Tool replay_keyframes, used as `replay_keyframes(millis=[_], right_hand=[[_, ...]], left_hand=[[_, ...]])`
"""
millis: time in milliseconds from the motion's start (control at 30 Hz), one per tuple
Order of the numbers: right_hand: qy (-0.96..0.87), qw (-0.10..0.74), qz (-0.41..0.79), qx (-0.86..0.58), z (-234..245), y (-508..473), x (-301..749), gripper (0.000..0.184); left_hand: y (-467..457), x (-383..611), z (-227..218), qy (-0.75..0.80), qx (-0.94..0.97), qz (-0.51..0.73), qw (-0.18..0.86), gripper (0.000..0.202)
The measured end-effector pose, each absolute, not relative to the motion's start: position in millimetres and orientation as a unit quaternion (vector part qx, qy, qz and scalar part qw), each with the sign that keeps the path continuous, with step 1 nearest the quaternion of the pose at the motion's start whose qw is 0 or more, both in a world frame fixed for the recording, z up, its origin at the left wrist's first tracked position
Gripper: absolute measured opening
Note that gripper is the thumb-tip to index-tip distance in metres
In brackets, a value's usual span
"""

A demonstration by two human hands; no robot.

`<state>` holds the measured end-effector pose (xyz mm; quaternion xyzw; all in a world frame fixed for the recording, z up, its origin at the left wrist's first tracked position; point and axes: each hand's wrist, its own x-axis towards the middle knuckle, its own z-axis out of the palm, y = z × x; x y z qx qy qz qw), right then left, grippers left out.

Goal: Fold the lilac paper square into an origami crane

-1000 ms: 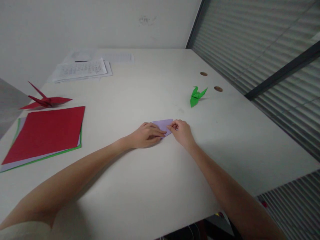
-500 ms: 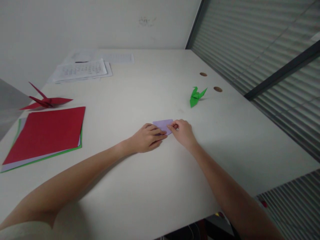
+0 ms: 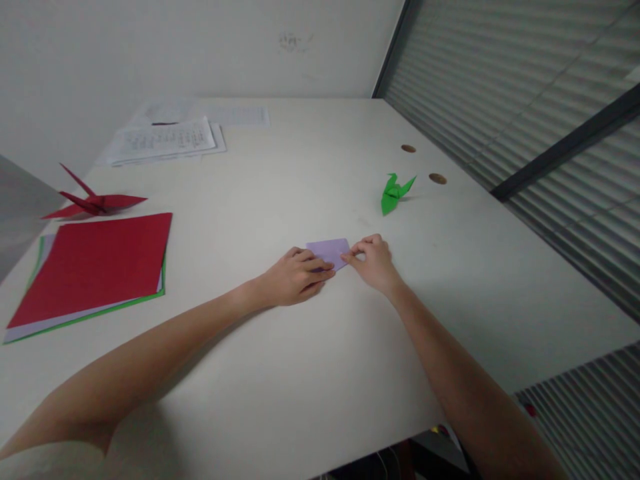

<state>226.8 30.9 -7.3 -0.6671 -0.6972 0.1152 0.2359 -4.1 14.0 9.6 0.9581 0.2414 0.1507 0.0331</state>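
Seen from the head camera, a left hand (image 3: 297, 277) lies loosely open, fingers on a lilac paper (image 3: 325, 249) flat on the bench (image 3: 280, 380); the right hand (image 3: 373, 263) meets its right edge, its grip's closure unclear. Folding has made it small and flat; what remains cannot be judged. Against half a second earlier, the right hand sits farther right, baring more paper.
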Motion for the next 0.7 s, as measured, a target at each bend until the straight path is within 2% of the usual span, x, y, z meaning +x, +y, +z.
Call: replay_keyframes(millis=[333, 533, 700], right_hand=[[-0.729, 0.163, 0.023, -0.665, 4.4, 17.6, 219.3, 0.028], [-0.73, 0.153, 0.019, -0.666, 7.3, 15.8, 217.5, 0.025], [-0.725, 0.141, 0.05, -0.673, 6.0, 18.2, 219.3, 0.024]], left_hand=[[14.0, -3.7, 10.9, 0.241, 0.958, 0.145, 0.048, 0.037], [8.6, 1.7, 10.3, 0.262, 0.957, 0.126, 0.017, 0.062], [5.2, 5.3, 11.8, 0.274, 0.956, 0.104, -0.002, 0.061]])
